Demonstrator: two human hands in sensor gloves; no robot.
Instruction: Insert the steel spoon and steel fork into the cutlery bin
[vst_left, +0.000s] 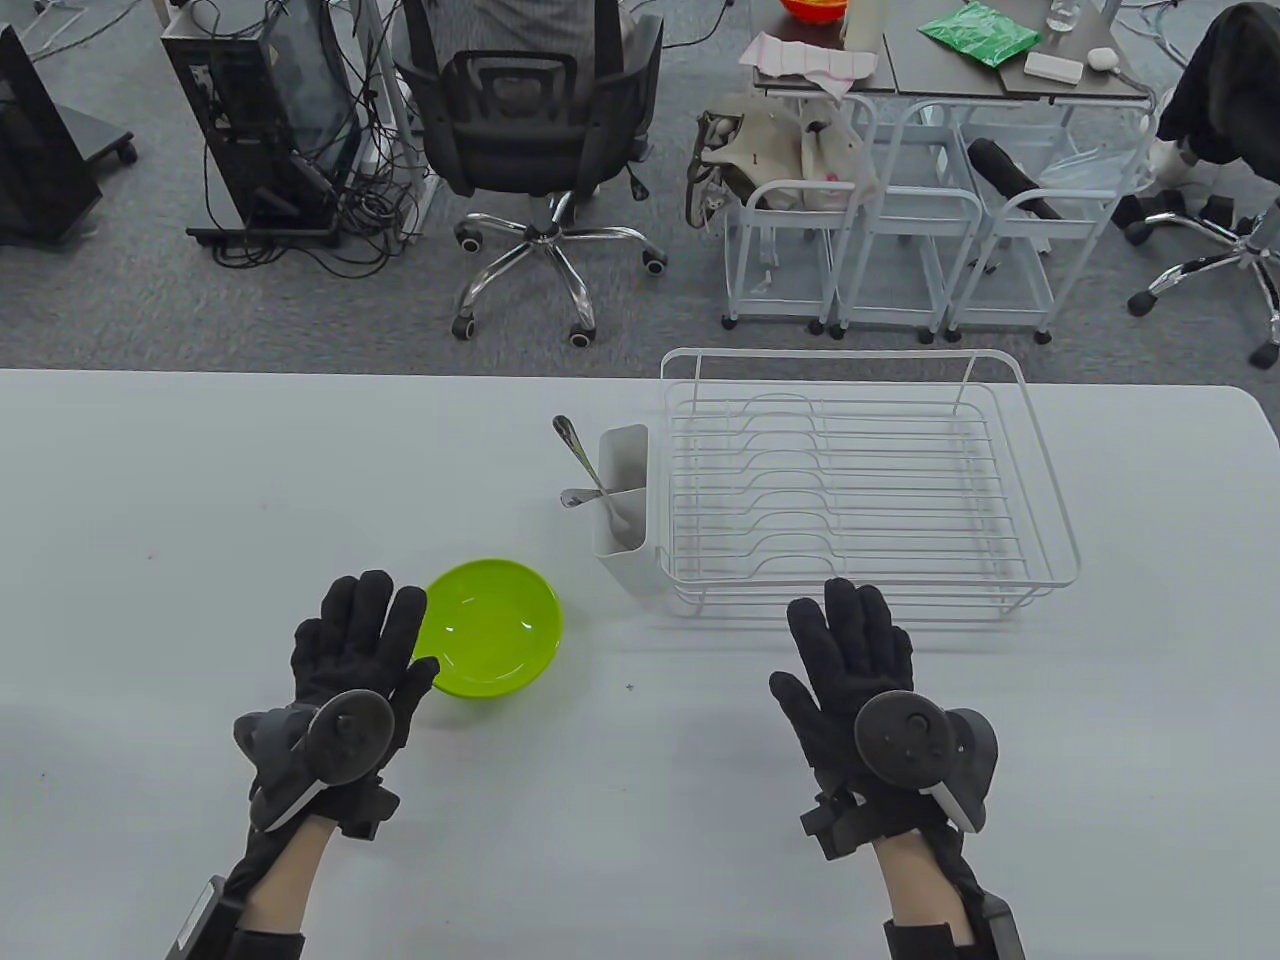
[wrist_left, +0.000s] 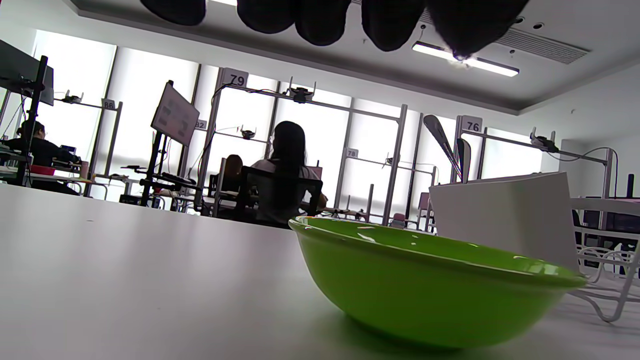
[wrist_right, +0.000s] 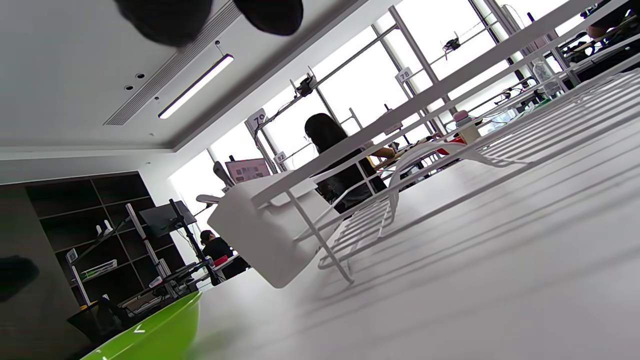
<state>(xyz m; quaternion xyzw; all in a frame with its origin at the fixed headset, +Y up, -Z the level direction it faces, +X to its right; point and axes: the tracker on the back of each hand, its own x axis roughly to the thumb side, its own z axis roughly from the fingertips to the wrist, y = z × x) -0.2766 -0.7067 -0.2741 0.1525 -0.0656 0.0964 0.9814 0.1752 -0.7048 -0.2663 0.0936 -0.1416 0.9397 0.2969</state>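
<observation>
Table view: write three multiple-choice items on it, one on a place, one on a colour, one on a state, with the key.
1. Where does the cutlery bin stand?
A. against the dish rack's left side
B. inside the bowl
C. under the right hand

2. What colour is the bowl?
A. red
B. lime green
C. white

3. What is the left hand holding?
A. the spoon
B. the fork
C. nothing

Key: 1 A, the white bin touches the rack's left edge. 2 B, the bowl is bright green. 3 C, its fingers are spread flat, and both utensils already stand in the bin.
</observation>
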